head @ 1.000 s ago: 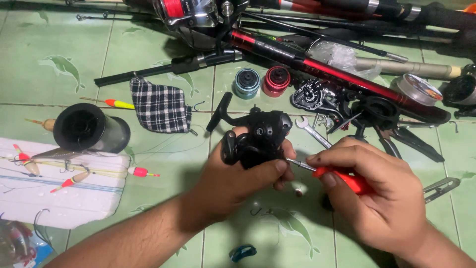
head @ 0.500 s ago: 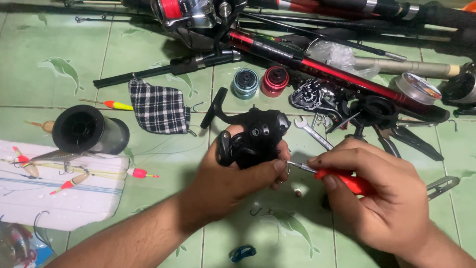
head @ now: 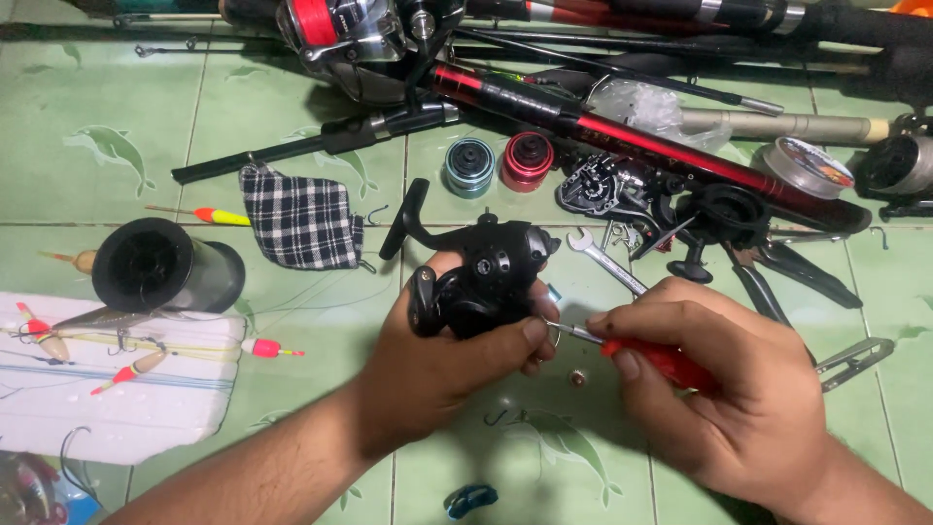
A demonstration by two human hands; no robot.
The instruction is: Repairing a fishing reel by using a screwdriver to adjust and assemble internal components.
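My left hand (head: 442, 365) grips a black fishing reel body (head: 481, 277) from below, its crank handle (head: 403, 219) sticking up to the left. A red-handled screwdriver (head: 656, 358) sits in my right hand (head: 724, 399), and its metal tip touches the reel's right side beside my left thumb. Both hands hover over a green tiled floor (head: 117, 126). A small metal part (head: 577, 377) lies on the tile just below the screwdriver shaft.
A checked cloth (head: 299, 219), a black line spool (head: 160, 264), a white foam board with floats (head: 107, 384), a teal spool (head: 469, 167), a red spool (head: 527, 160), a small spanner (head: 607, 261), loose reel parts (head: 622, 190), pliers (head: 777, 272) and fishing rods (head: 622, 131) lie around.
The reel has tilted slightly in my left hand, its crank handle shifting a little left. My right hand keeps the screwdriver tip at the reel's side.
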